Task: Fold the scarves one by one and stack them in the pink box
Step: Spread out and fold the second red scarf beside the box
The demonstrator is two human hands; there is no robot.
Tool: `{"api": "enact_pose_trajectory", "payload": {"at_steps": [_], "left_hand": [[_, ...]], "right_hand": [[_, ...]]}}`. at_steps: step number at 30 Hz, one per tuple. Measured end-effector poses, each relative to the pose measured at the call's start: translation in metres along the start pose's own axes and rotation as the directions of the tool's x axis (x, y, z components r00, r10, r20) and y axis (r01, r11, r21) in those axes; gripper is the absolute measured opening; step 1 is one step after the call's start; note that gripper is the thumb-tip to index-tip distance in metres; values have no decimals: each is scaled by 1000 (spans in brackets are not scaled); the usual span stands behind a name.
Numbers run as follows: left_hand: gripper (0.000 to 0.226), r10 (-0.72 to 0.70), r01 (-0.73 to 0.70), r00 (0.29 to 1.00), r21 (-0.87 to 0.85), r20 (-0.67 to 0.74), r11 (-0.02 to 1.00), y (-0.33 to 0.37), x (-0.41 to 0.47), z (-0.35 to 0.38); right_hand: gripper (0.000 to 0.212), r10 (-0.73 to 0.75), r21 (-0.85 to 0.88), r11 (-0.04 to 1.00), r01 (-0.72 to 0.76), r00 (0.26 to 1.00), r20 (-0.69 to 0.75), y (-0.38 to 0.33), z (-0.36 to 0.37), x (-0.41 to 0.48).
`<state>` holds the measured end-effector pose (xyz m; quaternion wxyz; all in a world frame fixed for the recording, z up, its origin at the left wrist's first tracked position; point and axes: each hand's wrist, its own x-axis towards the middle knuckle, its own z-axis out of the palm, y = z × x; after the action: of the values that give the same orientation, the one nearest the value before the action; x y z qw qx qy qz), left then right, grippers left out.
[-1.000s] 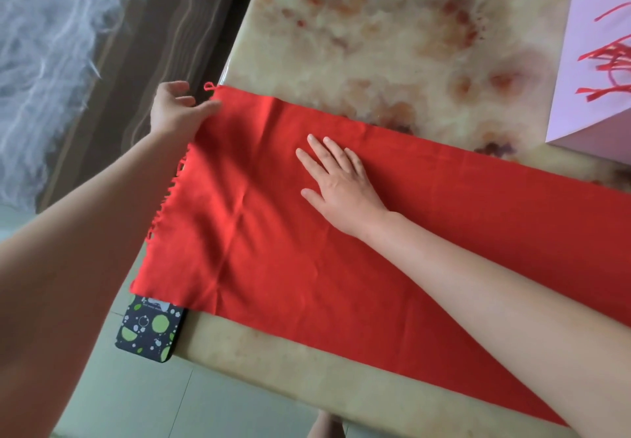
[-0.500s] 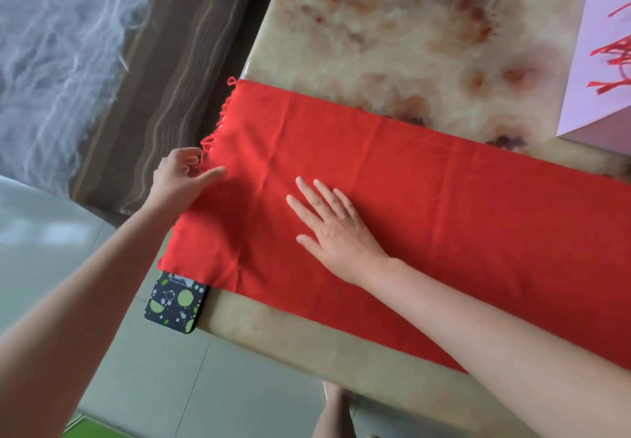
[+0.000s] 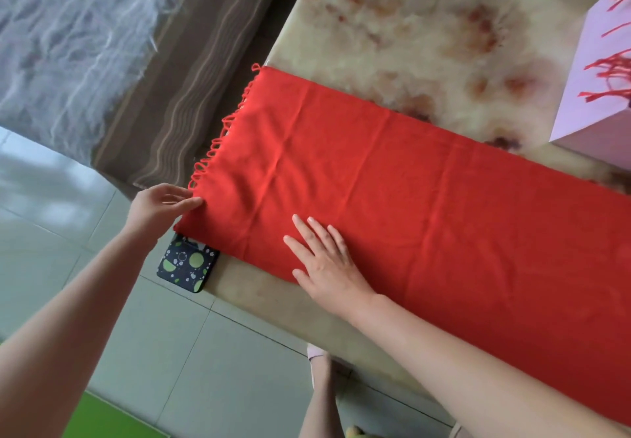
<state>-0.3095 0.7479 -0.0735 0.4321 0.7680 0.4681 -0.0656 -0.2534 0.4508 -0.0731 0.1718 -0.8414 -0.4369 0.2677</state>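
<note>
One red scarf (image 3: 426,178): L hand (image 3: 160,207) pinches its fringed corner, R hand (image 3: 329,268) lies flat on it, fingers straight.

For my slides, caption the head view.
A scarf spread on the table: left hand pinches its fringed end, right hand presses it flat, pink box nearby.

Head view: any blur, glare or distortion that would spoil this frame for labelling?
Head view: scarf sharp, creases and fringe readable; left hand pinching its edge and right hand flat on it both crisp. Head view: pale glare on the floor tiles at left; wide-angle stretch swells the forearms near the lower edge; light soft, shadows faint.
</note>
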Motion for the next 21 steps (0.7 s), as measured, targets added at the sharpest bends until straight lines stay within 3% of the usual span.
{"api": "enact_pose_trajectory", "payload": {"at_steps": [8,11,14,17,21], "left_hand": [[9,6,-1,992,33,-130,999,-7,-6,7],[43,1,33,977,154,-214,987,2,-11,12],[43,253,-157,907,286,-338,945,34,-38,31],[43,569,-466,799,394,-198,792,67,-76,70],[57,634,-654,750,358,188,667,84,-132,143]], "right_hand": [[63,1,-57,998,2,999,50,4,3,-17],[63,19,-50,999,-17,999,41,8,1,-28],[66,63,-59,996,-66,997,-48,18,-3,-45],[74,226,-75,969,-236,967,-122,37,-8,-71],[78,478,-20,876,-483,872,-105,73,-22,-113]]}}
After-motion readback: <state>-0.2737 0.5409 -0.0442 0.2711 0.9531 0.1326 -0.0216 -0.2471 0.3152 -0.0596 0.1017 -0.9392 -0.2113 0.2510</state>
